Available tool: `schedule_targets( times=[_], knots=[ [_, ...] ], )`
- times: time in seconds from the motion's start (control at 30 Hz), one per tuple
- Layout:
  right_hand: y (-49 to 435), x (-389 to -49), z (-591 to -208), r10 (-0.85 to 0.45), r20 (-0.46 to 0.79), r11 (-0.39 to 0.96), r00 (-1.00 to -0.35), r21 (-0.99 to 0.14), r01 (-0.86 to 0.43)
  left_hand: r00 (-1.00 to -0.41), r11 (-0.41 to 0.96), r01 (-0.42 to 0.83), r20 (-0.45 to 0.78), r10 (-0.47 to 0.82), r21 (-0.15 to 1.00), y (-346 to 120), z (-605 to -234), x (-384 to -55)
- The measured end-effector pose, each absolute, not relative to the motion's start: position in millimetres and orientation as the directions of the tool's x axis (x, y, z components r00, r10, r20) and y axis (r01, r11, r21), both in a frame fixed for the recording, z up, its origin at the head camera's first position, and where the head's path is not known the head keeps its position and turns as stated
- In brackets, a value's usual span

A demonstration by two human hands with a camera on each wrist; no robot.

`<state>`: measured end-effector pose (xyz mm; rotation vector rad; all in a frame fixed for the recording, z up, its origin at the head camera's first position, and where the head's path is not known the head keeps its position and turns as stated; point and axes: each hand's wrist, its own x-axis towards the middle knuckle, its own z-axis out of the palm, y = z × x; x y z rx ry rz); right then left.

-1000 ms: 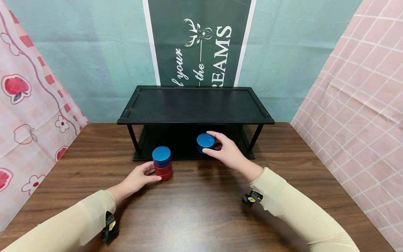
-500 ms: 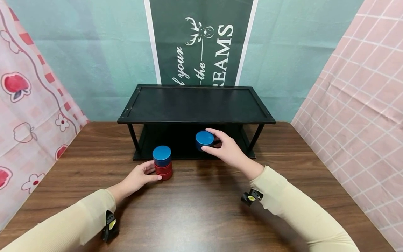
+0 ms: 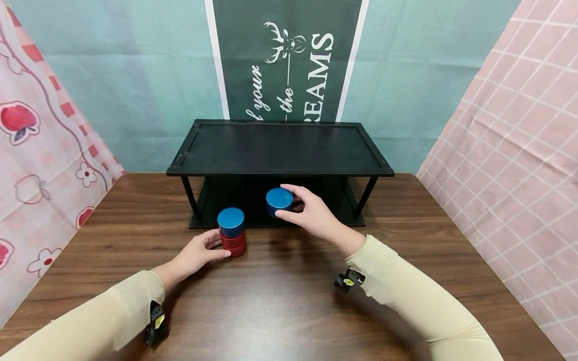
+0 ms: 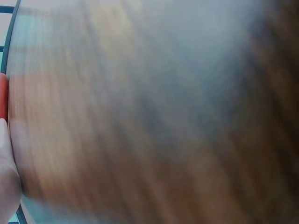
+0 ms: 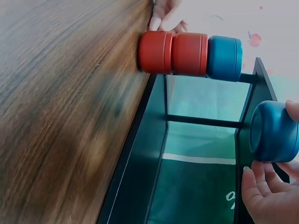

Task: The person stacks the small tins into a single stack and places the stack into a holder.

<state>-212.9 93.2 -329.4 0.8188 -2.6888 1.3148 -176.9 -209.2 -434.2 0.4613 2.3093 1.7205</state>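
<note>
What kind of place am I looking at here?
Probably a staged tabletop workspace indoors: a wood-grain table, a black two-tier rack on it, and patterned cloths hanging on three sides.

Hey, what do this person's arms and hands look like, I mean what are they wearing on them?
The left hand and right hand wear no gloves. The left sleeve and right sleeve are pale cream. By each cuff sits a small black device, the left device and right device, each with a yellow patch. No cables show.
</note>
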Motion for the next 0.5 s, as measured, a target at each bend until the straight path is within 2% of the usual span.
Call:
schedule_targets(
  times=[0.5],
  knots=[
    [58.9,-210.3,-327.1,-0.484,0.253,0.453,-0.838,-0.746,-0.487,-0.927,0.274,0.116,0.005,0.374,0.955,-208.9,-432.3,-175.7]
  ],
)
